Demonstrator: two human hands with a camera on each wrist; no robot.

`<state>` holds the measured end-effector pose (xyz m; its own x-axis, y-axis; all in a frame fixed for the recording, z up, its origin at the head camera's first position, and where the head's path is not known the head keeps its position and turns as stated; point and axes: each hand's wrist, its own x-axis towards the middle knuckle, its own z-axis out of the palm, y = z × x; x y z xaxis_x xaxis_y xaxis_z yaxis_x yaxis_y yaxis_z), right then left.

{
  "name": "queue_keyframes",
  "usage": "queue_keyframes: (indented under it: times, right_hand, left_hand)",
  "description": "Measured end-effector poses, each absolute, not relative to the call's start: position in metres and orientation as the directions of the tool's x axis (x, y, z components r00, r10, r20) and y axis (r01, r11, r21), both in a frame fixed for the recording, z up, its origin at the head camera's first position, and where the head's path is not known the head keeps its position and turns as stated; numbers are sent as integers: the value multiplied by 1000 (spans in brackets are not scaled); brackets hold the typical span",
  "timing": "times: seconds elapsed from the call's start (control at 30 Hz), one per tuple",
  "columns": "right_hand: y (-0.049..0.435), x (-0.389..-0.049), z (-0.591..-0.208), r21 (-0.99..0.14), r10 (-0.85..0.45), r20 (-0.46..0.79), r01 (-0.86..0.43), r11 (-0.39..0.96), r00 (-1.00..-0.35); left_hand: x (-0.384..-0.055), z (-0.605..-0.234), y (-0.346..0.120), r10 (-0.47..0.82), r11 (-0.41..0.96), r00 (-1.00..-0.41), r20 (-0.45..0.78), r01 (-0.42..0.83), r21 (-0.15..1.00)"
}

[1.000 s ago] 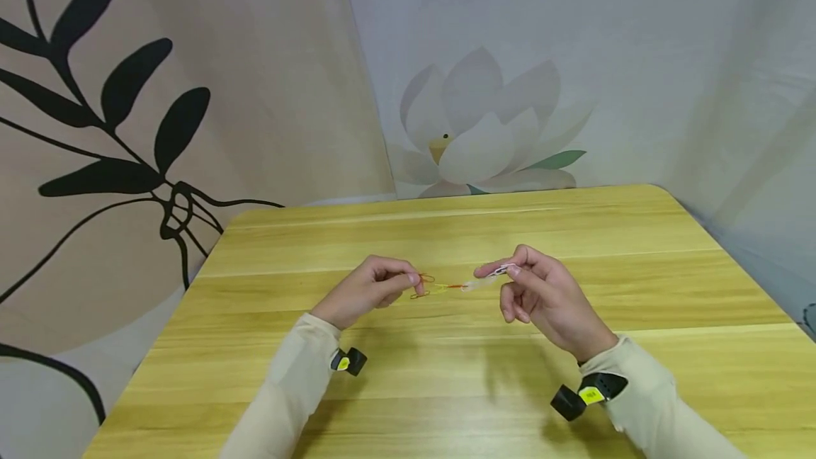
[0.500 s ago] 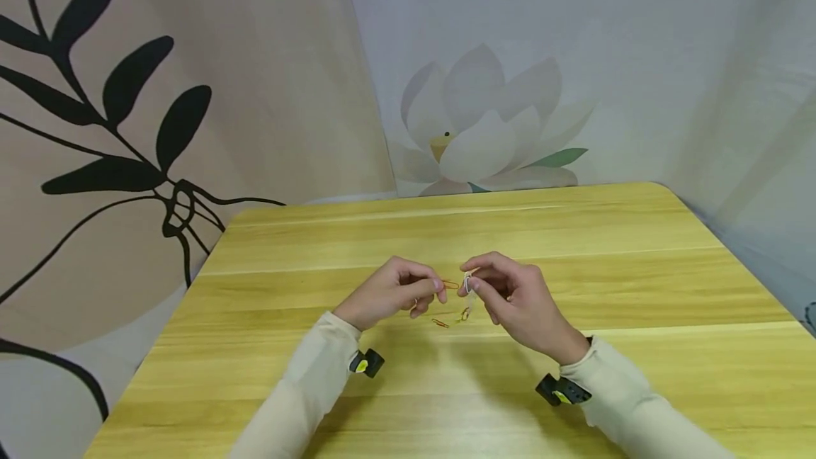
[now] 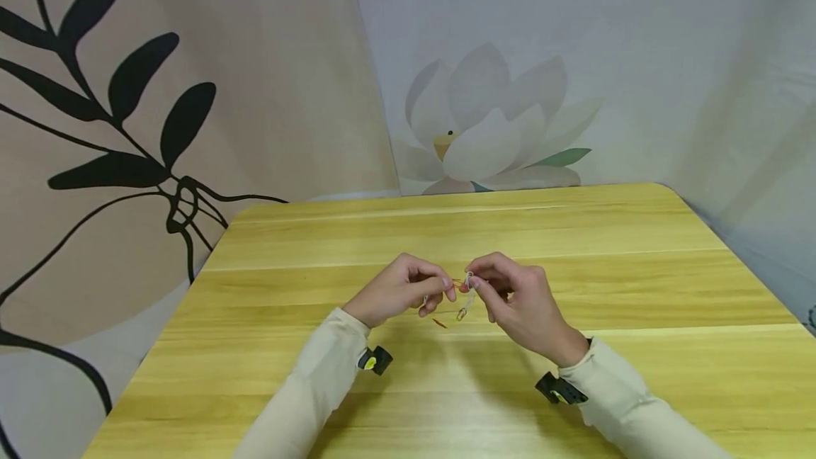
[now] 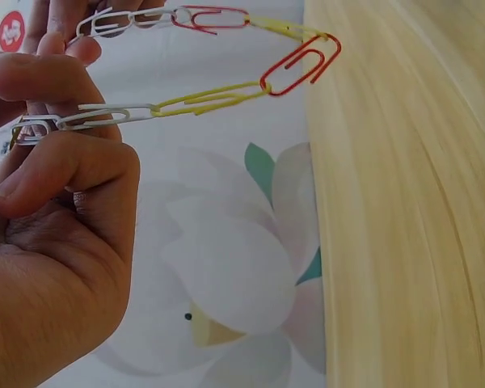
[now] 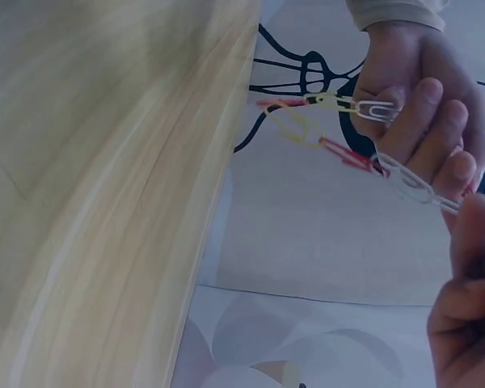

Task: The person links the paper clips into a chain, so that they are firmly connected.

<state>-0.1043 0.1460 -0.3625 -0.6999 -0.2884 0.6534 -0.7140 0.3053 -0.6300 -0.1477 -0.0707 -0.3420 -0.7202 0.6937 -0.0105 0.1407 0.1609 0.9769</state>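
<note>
A chain of linked paper clips (image 4: 210,99), white, yellow and red, sags in a loop between the two hands above the wooden table (image 3: 408,402). My left hand (image 3: 404,290) pinches a clip at one end between thumb and fingers; an orange-red clip (image 3: 457,284) shows at its fingertips. Close by on the right, my right hand (image 3: 525,296) pinches a white clip (image 3: 469,279) at the other end. Fingertips of both hands nearly meet. Down at the bottom of the loop, a red clip (image 4: 301,65) joins two yellow ones. Fingers partly hide the end clips.
Behind the table's far edge hangs a pale cloth (image 3: 637,91) printed with a lotus and dark leaves. A small black camera (image 3: 376,360) is strapped at the left wrist, another camera (image 3: 561,389) at the right.
The hands have come together from further apart, the left moving right and the right moving left. The chain, earlier stretched straight, now hangs in a loop.
</note>
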Motion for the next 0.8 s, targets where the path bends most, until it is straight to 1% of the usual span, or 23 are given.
queue_keyframes:
  times: [0.13,0.3,0.47,0.6,0.7,0.77,0.8]
  right_hand:
    - [147,-104,-363,-577,-291,684,-741,343,-668]
    - [147,-105,-364,-465,-307,736,-779,420,-604]
    - [148,-107,-367,-364,-347,752,-792,491,-561]
    - [149,-109,-372,-279,-381,772,-810,517,-509]
    - [149,-110,-375,-255,-396,778,-821,511,-488]
    - [149,-111,-376,-268,-400,775,-827,495,-490]
    - [149,-111,-377,-285,-398,768,-824,489,-502]
  left_hand:
    - [-147,-343,-70,687,153,-727,-10,130,980]
    - [-147,-345,-68,675,150,-738,-11,123,981]
    - [-148,-347,-67,668,137,-744,6,130,982]
    - [-147,-346,-67,675,123,-737,19,138,983]
    - [-148,-347,-67,679,109,-734,24,132,985]
    - [-148,-348,-68,677,107,-736,25,133,985]
    - [-148,-348,-69,676,106,-736,25,131,986]
